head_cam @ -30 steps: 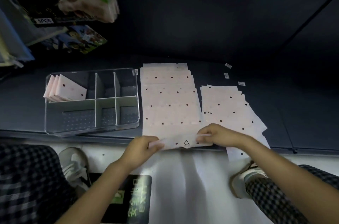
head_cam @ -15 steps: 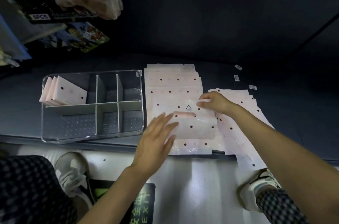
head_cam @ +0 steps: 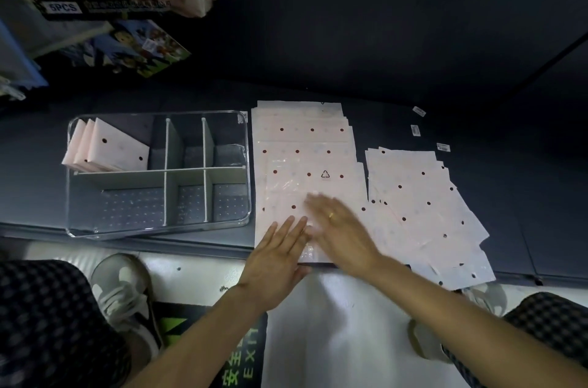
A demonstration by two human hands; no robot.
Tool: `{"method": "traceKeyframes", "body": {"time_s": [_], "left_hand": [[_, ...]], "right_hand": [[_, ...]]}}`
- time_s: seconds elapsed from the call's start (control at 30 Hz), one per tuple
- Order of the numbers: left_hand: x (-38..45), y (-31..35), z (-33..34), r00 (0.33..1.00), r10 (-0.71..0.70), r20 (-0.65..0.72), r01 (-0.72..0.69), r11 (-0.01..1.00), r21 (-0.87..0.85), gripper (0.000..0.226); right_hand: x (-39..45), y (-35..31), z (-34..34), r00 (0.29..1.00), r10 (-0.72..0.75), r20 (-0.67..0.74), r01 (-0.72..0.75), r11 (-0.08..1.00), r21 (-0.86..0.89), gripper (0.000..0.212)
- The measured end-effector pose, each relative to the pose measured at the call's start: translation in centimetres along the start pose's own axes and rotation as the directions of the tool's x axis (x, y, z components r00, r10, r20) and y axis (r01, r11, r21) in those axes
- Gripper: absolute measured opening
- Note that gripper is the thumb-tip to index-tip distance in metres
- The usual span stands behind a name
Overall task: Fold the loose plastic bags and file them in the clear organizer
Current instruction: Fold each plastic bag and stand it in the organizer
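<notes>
Pink dotted plastic bags (head_cam: 305, 146) lie stacked on the dark tabletop (head_cam: 509, 197) just right of the clear organizer (head_cam: 159, 228), which holds folded bags (head_cam: 114, 149) in its far-left compartment, while the left hand (head_cam: 276, 257) and right hand (head_cam: 340, 228) press flat, fingers straight, on the top bag (head_cam: 299, 184).

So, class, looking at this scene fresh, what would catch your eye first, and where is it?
First, the two flat hands, left hand and blurred right hand, pressing on a folded dotted plastic bag atop the middle stack. Next, the clear organizer to the left, with folded bags standing in its far left compartment. A looser bag pile fans out on the right.
</notes>
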State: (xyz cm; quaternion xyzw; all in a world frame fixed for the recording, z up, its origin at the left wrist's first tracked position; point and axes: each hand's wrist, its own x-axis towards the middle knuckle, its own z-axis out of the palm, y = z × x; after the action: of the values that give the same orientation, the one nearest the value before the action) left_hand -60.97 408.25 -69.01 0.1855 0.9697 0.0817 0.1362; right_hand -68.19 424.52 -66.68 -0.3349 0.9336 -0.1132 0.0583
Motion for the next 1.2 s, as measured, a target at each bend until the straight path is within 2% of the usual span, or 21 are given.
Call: {"method": "traceKeyframes", "body": {"time_s": [0.07, 0.1, 0.27, 0.4, 0.47, 0.53, 0.63, 0.77, 0.87, 1.0, 1.1, 1.2], "left_hand": [[0.1, -0.4, 0.1, 0.999, 0.017, 0.039, -0.018, 1.000, 0.018, 0.071], [0.1, -0.7, 0.2, 0.998, 0.033, 0.051, -0.034, 0.999, 0.029, 0.071], [-1.4, -2.9, 0.2, 0.996, 0.048, 0.072, -0.054, 0.995, 0.081, 0.073], [-3.1, -4.3, 0.2, 0.997, -0.032, 0.064, 0.026, 0.996, 0.083, 0.075], [-3.3, -4.4, 0.0, 0.997, -0.046, 0.060, 0.042, 0.998, 0.053, 0.074], [-3.3, -4.4, -0.1, 0.998, -0.044, 0.051, 0.043, 0.999, 0.019, 0.074], [-3.3, -4.4, -0.1, 0.999, -0.047, 0.024, 0.048, 0.998, -0.041, 0.073], [-2.9, -4.4, -0.6, 0.997, -0.072, -0.021, 0.069, 0.991, -0.111, 0.064], [-2.6, -3.9, -1.1, 0.994, -0.097, -0.049, 0.087, 0.981, -0.173, 0.058], [-2.3, -3.5, -1.2, 0.991, -0.111, -0.071, 0.095, 0.974, -0.205, 0.054], [-2.1, -3.4, -1.2, 0.990, -0.106, -0.094, 0.088, 0.979, -0.183, 0.052], [-1.5, -3.2, -1.5, 0.983, -0.114, -0.141, 0.079, 0.969, -0.235, 0.044]], "right_hand": [[-1.9, -1.1, 1.9, 0.976, -0.007, 0.220, 0.013, 1.000, -0.025, 0.064], [-2.7, -0.8, 2.5, 0.966, 0.022, 0.257, -0.009, 0.999, -0.051, 0.069], [-6.6, 2.5, 1.5, 0.956, 0.087, 0.281, -0.033, 0.981, -0.191, 0.077], [-8.9, 4.5, -1.2, 0.981, 0.023, 0.190, 0.034, 0.956, -0.290, 0.072], [-8.5, 4.9, -1.8, 0.994, -0.020, 0.106, 0.052, 0.951, -0.304, 0.055], [-7.1, 4.3, -2.0, 1.000, 0.024, -0.012, -0.025, 0.989, -0.148, 0.033], [-4.7, 3.0, -1.6, 0.988, 0.131, -0.082, -0.125, 0.990, 0.070, 0.022], [-3.0, 2.4, -0.2, 0.990, 0.142, -0.024, -0.137, 0.981, 0.135, 0.019], [-2.8, 2.3, 0.1, 0.991, 0.119, -0.066, -0.110, 0.986, 0.128, 0.009], [-2.4, 1.8, 0.1, 0.987, 0.020, -0.157, -0.027, 0.999, -0.044, 0.016], [-2.1, 1.4, 0.1, 0.993, -0.001, -0.121, -0.017, 0.989, -0.146, 0.019], [-2.0, 2.0, 0.3, 0.997, 0.079, -0.021, -0.079, 0.997, -0.008, 0.010]]}}
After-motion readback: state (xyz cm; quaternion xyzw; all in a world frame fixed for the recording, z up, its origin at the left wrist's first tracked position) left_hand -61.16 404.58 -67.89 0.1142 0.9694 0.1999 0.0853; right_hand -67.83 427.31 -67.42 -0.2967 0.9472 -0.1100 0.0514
